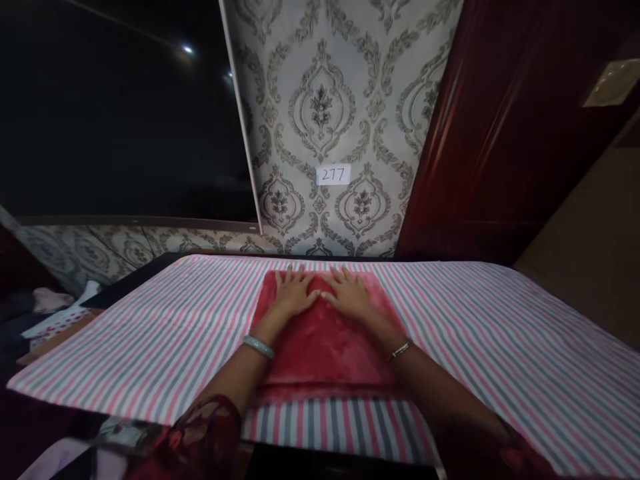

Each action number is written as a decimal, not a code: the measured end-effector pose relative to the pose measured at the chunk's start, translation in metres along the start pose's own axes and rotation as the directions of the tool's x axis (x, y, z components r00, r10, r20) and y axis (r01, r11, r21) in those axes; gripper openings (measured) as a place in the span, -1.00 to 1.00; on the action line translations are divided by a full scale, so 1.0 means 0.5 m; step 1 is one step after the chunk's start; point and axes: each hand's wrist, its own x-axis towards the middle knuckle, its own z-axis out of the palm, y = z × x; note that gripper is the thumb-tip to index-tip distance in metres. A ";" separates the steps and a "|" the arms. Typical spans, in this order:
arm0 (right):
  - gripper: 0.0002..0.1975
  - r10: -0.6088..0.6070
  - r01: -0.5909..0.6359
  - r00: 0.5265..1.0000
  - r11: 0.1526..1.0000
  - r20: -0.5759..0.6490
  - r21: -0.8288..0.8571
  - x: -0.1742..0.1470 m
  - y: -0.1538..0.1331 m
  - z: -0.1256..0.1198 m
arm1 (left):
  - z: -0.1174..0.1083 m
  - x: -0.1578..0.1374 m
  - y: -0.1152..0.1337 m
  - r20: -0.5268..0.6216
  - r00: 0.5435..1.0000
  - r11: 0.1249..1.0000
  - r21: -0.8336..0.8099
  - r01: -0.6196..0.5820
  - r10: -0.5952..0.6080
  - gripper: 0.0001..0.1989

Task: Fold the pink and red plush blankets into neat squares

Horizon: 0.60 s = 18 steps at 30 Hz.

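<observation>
A red, plush-looking cloth (325, 340), folded into a rough rectangle, lies in the middle of a striped board cover (165, 333). My left hand (294, 293) rests flat on the cloth's far left part with its fingers spread. Beside it, my right hand (349, 293) lies flat on the far right part, fingers apart too. The two thumbs nearly meet at the centre. Neither hand grips anything. A folded edge runs along the cloth's near side.
A large dark television (125, 120) hangs at the left on a patterned wall (320, 67). A paper label reading 277 (333, 175) is stuck there. To the right stands a dark red door (490, 133). Several loose items, partly fabric, lie at the far left.
</observation>
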 end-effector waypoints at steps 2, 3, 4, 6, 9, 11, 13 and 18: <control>-0.43 -0.017 0.017 1.000 1.000 -0.007 -0.003 -0.002 0.011 0.035 | 0.040 0.011 -0.007 -0.015 1.000 0.999 0.028 0.022 -0.021 -0.37; -0.44 -0.021 0.021 1.000 1.000 -0.013 0.003 -0.004 0.017 0.051 | 0.060 0.014 -0.011 -0.021 0.999 0.999 0.035 0.028 -0.027 -0.38; -0.44 -0.023 0.023 1.000 1.000 -0.021 0.009 -0.006 0.022 0.065 | 0.078 0.016 -0.015 -0.027 0.999 0.999 0.036 0.028 -0.027 -0.38; -0.44 -0.019 0.019 0.999 1.000 -0.028 0.019 -0.009 0.029 0.082 | 0.102 0.016 -0.019 -0.032 0.999 0.999 0.031 0.025 -0.024 -0.37; -0.43 -0.003 0.003 1.000 0.999 0.006 0.034 -0.007 0.031 0.084 | 0.107 0.016 -0.018 -0.024 0.999 0.999 0.025 0.042 -0.042 -0.38; -0.42 0.005 -0.006 1.000 0.999 0.026 0.043 -0.005 0.030 0.080 | 0.103 0.016 -0.016 -0.021 0.998 0.998 0.023 0.058 -0.058 -0.39; -0.42 0.005 -0.006 1.000 0.999 0.027 0.040 -0.003 0.030 0.080 | 0.100 0.015 -0.014 -0.022 0.998 0.998 0.025 0.062 -0.061 -0.39; -0.43 0.000 0.000 1.000 1.000 0.003 0.012 -0.003 0.031 0.086 | 0.107 0.016 -0.019 -0.053 0.998 0.998 0.041 0.039 -0.037 -0.39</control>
